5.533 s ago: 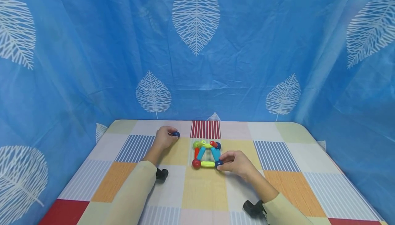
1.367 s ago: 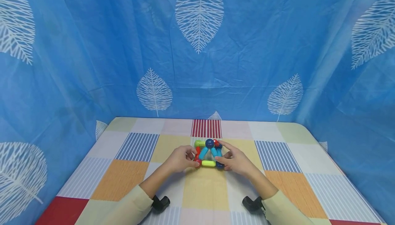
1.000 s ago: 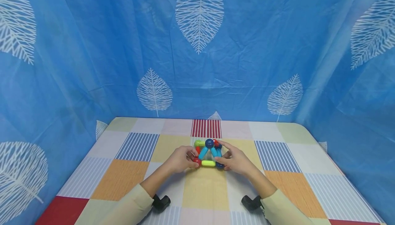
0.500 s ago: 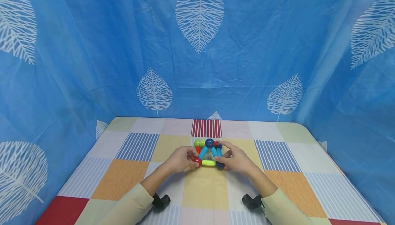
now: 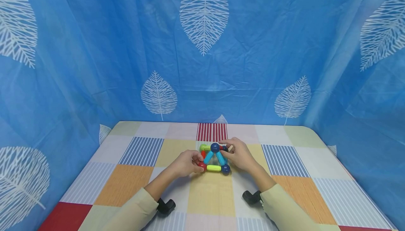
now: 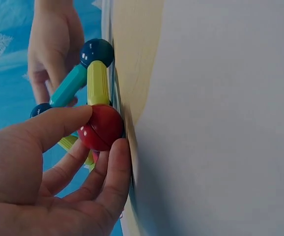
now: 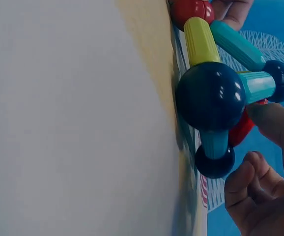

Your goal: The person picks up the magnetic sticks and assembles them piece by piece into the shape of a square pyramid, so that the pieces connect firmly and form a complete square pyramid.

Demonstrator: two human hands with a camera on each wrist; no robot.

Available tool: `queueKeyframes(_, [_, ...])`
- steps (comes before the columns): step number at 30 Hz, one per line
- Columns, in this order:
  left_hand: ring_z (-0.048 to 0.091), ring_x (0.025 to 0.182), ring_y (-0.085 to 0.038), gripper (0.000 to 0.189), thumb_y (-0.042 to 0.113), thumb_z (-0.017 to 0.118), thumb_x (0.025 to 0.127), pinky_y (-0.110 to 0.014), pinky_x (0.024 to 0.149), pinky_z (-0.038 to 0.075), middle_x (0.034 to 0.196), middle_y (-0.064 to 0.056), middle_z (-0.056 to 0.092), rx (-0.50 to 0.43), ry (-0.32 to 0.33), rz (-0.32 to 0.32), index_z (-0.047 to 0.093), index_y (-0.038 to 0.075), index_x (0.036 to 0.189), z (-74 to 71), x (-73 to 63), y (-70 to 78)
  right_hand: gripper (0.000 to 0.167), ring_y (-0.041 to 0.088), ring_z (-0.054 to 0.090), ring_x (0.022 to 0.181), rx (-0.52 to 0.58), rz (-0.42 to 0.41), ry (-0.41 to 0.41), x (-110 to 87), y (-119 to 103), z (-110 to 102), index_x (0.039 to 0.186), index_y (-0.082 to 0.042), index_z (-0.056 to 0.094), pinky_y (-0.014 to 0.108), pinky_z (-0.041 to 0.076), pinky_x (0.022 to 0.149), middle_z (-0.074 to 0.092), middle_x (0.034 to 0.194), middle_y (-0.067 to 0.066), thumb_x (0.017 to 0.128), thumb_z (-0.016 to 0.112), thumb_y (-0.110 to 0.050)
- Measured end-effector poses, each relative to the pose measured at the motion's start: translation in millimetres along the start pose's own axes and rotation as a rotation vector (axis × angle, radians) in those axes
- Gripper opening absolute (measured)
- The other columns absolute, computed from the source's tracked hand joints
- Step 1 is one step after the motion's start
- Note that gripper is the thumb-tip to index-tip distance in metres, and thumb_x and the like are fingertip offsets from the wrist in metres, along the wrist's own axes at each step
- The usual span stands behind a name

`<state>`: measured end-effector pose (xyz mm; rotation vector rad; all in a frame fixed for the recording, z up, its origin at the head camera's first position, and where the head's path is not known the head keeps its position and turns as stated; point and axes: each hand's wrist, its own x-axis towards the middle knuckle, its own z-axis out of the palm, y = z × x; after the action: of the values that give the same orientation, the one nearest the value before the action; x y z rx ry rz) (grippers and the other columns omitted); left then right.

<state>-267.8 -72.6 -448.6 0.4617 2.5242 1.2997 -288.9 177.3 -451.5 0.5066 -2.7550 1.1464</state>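
Note:
A frame of magnetic balls and rods stands on the table. My left hand (image 5: pixel 185 164) grips its front-left red ball (image 6: pixel 102 129) between thumb and fingers. A yellow rod (image 5: pixel 213 168) joins that ball to a dark blue ball (image 5: pixel 225 169) at front right. Teal rods (image 5: pixel 208 157) slope up to a dark blue top ball (image 5: pixel 215 147). Behind the top ball, my right hand (image 5: pixel 239 155) pinches a red rod (image 7: pixel 242 129), thumb on the near side and index finger beyond. A back-right blue ball (image 7: pixel 214 162) sits below those fingers; a green ball (image 5: pixel 203 147) marks the back left.
The table wears a patchwork cloth (image 5: pixel 210 196). Blue curtains with white leaf prints (image 5: pixel 204 16) enclose its back and sides. Black wrist-worn cameras (image 5: pixel 166 207) protrude below both wrists.
The blue ball once in my left hand now tops the frame, and that hand has moved to the red ball. My right hand has just shifted up from the front-right corner to the red rod.

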Motion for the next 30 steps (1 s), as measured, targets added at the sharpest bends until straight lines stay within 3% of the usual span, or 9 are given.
queueKeyframes(8, [0.056,0.079,-0.019,0.028,0.012,0.088,0.079,-0.028,0.063,0.051,0.087,-0.005,0.064,0.026,0.025,0.007,0.065,0.009,0.094,2.3,0.2,-1.3,0.033,0.011,0.052,0.063,0.008,-0.007,-0.005,10.4,-4.0,8.5,0.123,-0.016,0.074,0.023,0.047,0.055,0.066,0.116,0.008,0.091,0.076,-0.007])
queueKeyframes(14, [0.057,0.08,-0.02,0.026,0.013,0.088,0.08,-0.028,0.064,0.051,0.088,-0.004,0.064,0.025,0.022,0.001,0.066,0.01,0.095,2.2,0.2,-2.1,0.022,0.013,0.054,0.07,0.035,0.02,-0.01,14.3,-1.2,8.7,0.112,-0.019,0.074,0.024,0.046,0.061,0.073,0.107,-0.001,0.092,0.076,-0.009])
queueKeyframes(21, [0.057,0.08,-0.02,0.025,0.014,0.087,0.081,-0.03,0.064,0.052,0.087,-0.002,0.064,0.029,0.028,-0.001,0.067,0.011,0.095,3.5,0.8,-1.5,0.02,0.012,0.062,0.079,0.07,0.038,-0.041,15.6,4.7,3.8,0.109,-0.023,0.073,0.026,0.051,0.071,0.073,0.106,-0.004,0.093,0.076,-0.013])
queueKeyframes(30, [0.057,0.081,-0.02,0.025,0.013,0.087,0.081,-0.028,0.065,0.052,0.089,-0.004,0.064,0.022,0.035,-0.005,0.066,0.011,0.095,2.4,0.6,-0.3,0.022,0.01,0.067,0.081,0.104,-0.035,-0.07,14.1,12.7,0.4,0.11,-0.016,0.075,0.026,0.055,0.074,0.075,0.107,0.002,0.09,0.077,-0.008])
